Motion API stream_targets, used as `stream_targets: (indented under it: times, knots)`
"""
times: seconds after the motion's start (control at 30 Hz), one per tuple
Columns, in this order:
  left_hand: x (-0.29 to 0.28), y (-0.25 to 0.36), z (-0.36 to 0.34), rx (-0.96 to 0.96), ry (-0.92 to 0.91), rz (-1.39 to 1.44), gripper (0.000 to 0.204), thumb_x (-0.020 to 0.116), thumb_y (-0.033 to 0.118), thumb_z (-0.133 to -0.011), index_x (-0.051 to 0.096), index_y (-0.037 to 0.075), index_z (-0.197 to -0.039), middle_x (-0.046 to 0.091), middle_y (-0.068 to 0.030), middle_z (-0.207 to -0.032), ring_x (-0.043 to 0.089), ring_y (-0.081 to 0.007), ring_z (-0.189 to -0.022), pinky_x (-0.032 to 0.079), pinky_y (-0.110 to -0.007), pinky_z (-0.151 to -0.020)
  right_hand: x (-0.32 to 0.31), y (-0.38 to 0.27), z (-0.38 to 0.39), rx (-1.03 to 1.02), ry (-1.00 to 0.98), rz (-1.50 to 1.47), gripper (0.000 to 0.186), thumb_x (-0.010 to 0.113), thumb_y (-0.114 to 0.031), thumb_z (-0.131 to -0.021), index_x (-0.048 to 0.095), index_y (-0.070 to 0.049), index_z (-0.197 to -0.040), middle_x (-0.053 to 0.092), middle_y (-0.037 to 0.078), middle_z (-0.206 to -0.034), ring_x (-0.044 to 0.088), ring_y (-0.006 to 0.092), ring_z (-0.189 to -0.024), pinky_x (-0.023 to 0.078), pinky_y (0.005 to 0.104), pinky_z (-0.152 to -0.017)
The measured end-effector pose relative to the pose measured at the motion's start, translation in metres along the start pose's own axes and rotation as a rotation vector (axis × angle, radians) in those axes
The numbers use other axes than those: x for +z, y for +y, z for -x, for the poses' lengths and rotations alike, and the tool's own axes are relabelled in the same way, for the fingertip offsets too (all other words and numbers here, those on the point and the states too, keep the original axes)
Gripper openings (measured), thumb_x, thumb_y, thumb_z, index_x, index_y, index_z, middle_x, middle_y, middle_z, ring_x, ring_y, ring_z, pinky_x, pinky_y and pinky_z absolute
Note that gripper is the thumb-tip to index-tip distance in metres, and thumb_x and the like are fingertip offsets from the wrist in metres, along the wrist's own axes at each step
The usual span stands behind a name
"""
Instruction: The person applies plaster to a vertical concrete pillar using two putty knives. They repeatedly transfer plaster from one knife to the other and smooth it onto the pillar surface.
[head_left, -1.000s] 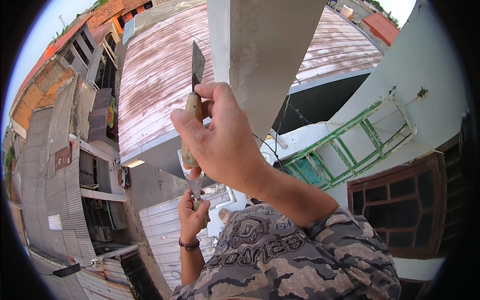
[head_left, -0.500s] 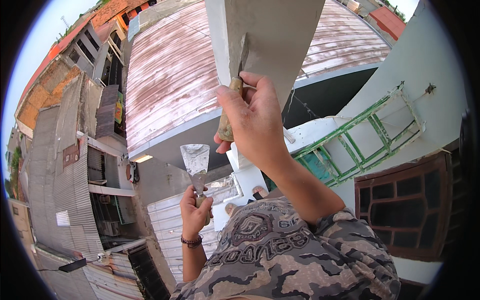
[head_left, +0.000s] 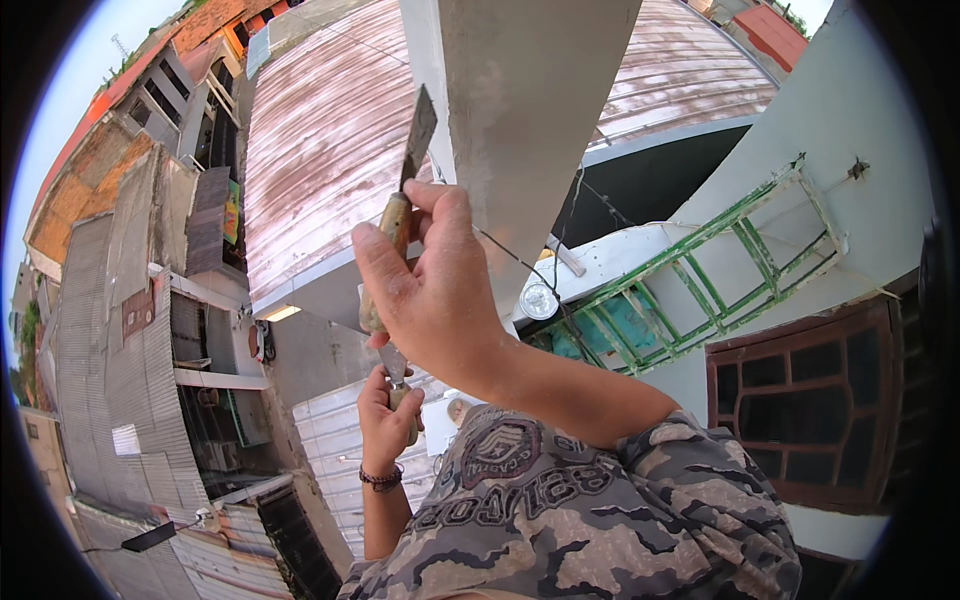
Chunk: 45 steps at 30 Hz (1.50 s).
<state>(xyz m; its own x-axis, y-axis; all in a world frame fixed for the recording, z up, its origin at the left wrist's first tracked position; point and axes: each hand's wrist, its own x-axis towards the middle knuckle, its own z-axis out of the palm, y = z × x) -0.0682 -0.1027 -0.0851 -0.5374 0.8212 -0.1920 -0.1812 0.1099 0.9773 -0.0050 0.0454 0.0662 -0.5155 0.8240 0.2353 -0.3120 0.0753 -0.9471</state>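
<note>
My right hand (head_left: pixel 440 285) is closed around the wooden handle of a putty knife (head_left: pixel 418 135), its narrow grey blade pointing up. That blade stands in front of the left edge of a grey plastered pillar (head_left: pixel 520 130); I cannot tell whether they touch. Lower down, my left hand (head_left: pixel 385 420) grips a second, wider putty knife (head_left: pixel 393 368) by its handle, held upright. My right hand hides most of the wider blade. A dark beaded bracelet (head_left: pixel 381 477) circles my left wrist.
A green metal ladder (head_left: pixel 700 290) leans along the white wall at the right, above a brown-framed window (head_left: pixel 805 410). A ledge holds a round, whitish container (head_left: pixel 538 300). Dark cables hang beside the pillar. A corrugated roof (head_left: pixel 320 150) lies beyond, with lower rooftops at left.
My right hand has moved left and down with its putty knife, away from the pillar's face and in front of the wider blade. The container and cable have come into view. My left hand stays nearly still.
</note>
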Motion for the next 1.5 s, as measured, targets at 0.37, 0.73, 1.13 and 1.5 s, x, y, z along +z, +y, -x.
stream_targets:
  times: [0.37, 0.73, 1.13, 1.5]
  knots:
    - [-0.007, -0.006, 0.003, -0.020, 0.011, -0.033, 0.026, 0.065, 0.002, -0.085, 0.054, -0.001, -0.109, 0.060, -0.0011, -0.072, 0.054, -0.0064, -0.050, 0.042, -0.022, -0.043, 0.012, 0.020, -0.004, -0.090, -0.061, 0.149, 0.050, 0.060, -0.023, -0.095, 0.032, 0.009, -0.122, 0.054, 0.015, -0.096, 0.060, 0.0126, -0.059, 0.053, 0.0262, -0.043]
    - [-0.010, -0.009, 0.003, -0.059, 0.065, 0.018, 0.028, 0.063, -0.004, -0.082, 0.052, 0.001, -0.107, 0.058, -0.0024, -0.069, 0.055, -0.0110, -0.049, 0.046, -0.027, -0.042, -0.106, 0.025, 0.014, 0.467, -0.595, -0.716, 0.043, 0.042, -0.017, -0.101, 0.035, -0.013, -0.143, 0.053, 0.021, -0.117, 0.059, 0.0210, -0.068, 0.045, 0.0250, -0.042]
    - [0.054, 0.017, -0.032, 0.168, 0.033, 0.276, 0.028, 0.063, -0.001, -0.084, 0.045, 0.003, -0.104, 0.056, -0.0059, -0.069, 0.056, -0.0156, -0.046, 0.047, -0.029, -0.041, -0.204, 0.021, 0.026, 0.370, -0.401, -0.867, 0.037, 0.041, -0.023, -0.102, 0.047, -0.004, -0.132, 0.058, 0.013, -0.089, 0.049, 0.0167, -0.058, 0.038, 0.0265, -0.050]
    - [0.071, 0.004, -0.023, 0.124, 0.013, 0.294, 0.027, 0.063, -0.004, -0.083, 0.045, 0.003, -0.102, 0.055, -0.0055, -0.068, 0.055, -0.0151, -0.045, 0.046, -0.028, -0.041, -0.200, -0.121, -0.085, -0.895, 0.029, 0.717, 0.031, 0.061, -0.018, -0.095, 0.059, 0.002, -0.118, 0.066, 0.011, -0.092, 0.064, 0.0170, -0.082, 0.049, 0.0270, -0.072]
